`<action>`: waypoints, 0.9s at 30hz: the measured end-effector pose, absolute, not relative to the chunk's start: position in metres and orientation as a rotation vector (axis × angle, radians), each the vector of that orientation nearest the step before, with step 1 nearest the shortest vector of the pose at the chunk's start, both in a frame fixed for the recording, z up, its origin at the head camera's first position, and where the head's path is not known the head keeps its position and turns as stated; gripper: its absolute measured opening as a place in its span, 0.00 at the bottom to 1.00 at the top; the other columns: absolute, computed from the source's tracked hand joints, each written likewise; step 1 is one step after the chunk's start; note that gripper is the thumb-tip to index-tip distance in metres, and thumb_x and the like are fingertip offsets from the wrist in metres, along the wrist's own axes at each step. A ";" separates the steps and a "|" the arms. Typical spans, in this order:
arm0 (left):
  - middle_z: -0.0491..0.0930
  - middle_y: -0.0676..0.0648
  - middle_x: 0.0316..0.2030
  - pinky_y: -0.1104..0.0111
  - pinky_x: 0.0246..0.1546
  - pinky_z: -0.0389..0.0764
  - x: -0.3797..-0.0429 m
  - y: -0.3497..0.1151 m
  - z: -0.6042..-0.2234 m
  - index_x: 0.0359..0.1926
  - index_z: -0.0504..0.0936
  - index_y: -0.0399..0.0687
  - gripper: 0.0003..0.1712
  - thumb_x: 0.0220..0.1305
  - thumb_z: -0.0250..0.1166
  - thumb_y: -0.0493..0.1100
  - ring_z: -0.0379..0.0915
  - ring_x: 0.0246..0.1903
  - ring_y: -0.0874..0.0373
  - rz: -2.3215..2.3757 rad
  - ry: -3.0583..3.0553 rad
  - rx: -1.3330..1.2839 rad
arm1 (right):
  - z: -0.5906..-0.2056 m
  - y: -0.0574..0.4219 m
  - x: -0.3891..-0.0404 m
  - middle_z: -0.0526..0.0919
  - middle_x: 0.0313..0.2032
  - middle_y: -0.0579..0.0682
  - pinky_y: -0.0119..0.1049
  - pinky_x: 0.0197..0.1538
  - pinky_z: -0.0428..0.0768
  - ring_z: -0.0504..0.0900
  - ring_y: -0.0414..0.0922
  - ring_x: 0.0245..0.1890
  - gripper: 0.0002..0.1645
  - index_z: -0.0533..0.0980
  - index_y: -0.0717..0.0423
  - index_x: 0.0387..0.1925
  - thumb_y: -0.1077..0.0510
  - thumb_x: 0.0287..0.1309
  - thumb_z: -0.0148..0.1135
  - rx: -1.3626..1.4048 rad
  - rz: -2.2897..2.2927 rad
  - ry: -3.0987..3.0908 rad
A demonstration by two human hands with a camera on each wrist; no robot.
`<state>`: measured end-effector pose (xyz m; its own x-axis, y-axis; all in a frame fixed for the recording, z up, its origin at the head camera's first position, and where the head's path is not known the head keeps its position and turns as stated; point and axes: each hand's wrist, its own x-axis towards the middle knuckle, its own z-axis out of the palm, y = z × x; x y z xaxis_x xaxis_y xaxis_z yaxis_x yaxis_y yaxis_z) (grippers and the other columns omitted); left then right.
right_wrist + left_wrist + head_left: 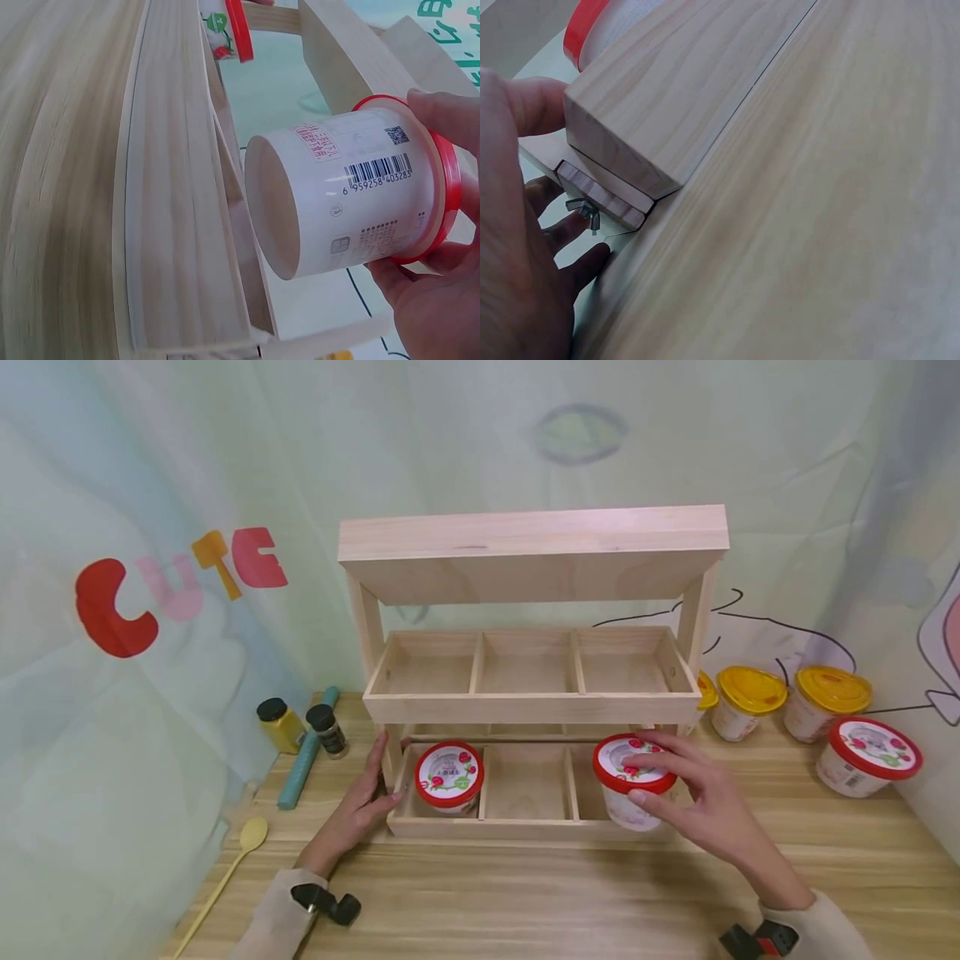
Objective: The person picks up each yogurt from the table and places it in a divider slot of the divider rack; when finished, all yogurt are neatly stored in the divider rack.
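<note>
A two-tier wooden rack (528, 708) with divided compartments stands on the table. My left hand (357, 814) grips the left end of its lower tier, the thumb (540, 105) at the front corner and the other fingers along the side. In the left compartment of that tier sits a tub with a red lid (450, 774). My right hand (701, 789) holds a second red-lidded paper tub (345, 191) by its lid, over the right lower compartment. The tub is tilted, its base showing above the tray's front board in the right wrist view.
To the right stand several yellow-lidded tubs (752, 690) and another red-lidded tub (873, 757). At the left are a yellow jar (281, 727), a spice jar (327, 731), a teal stick (300, 772) and a wooden spoon (243, 847). Printed cloth hangs behind the rack.
</note>
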<state>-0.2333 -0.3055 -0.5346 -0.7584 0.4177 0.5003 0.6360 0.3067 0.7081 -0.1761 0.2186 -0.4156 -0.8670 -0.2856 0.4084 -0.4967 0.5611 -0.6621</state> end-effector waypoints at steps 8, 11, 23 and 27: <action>0.57 0.22 0.80 0.85 0.76 0.47 -0.220 -0.293 -0.515 0.87 0.35 0.48 0.56 0.70 0.59 0.30 0.46 0.81 0.78 -1.406 -2.397 -0.923 | -0.423 0.201 -0.182 0.77 0.73 0.48 0.26 0.59 0.81 0.73 0.34 0.66 0.26 0.86 0.35 0.60 0.57 0.61 0.78 0.699 1.326 -2.507; 0.56 0.22 0.80 0.84 0.76 0.46 -0.220 -0.293 -0.514 0.87 0.34 0.48 0.56 0.71 0.59 0.30 0.45 0.81 0.79 -1.403 -2.420 -0.899 | -0.425 0.194 -0.185 0.77 0.73 0.49 0.25 0.59 0.82 0.73 0.32 0.66 0.26 0.86 0.39 0.59 0.60 0.60 0.78 0.741 1.402 -2.461; 0.58 0.23 0.80 0.83 0.76 0.49 -0.222 -0.294 -0.517 0.87 0.36 0.48 0.56 0.70 0.59 0.31 0.47 0.81 0.75 -1.424 -2.385 -0.922 | -0.428 0.166 -0.196 0.75 0.74 0.50 0.30 0.60 0.83 0.72 0.51 0.70 0.26 0.86 0.39 0.60 0.58 0.61 0.77 0.766 1.506 -2.439; 0.59 0.28 0.81 0.81 0.77 0.49 -0.231 -0.302 -0.530 0.88 0.36 0.48 0.56 0.70 0.61 0.33 0.49 0.84 0.66 -1.441 -2.346 -0.965 | -0.430 0.156 -0.200 0.74 0.75 0.54 0.27 0.62 0.81 0.72 0.56 0.71 0.24 0.86 0.44 0.60 0.60 0.63 0.76 0.822 1.624 -2.383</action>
<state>-0.2309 -0.3022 -0.5305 -0.7587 0.4156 0.5017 0.6354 0.3018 0.7108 -0.1999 0.1556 -0.4302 -0.8403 -0.3563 0.4085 -0.5106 0.2671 -0.8173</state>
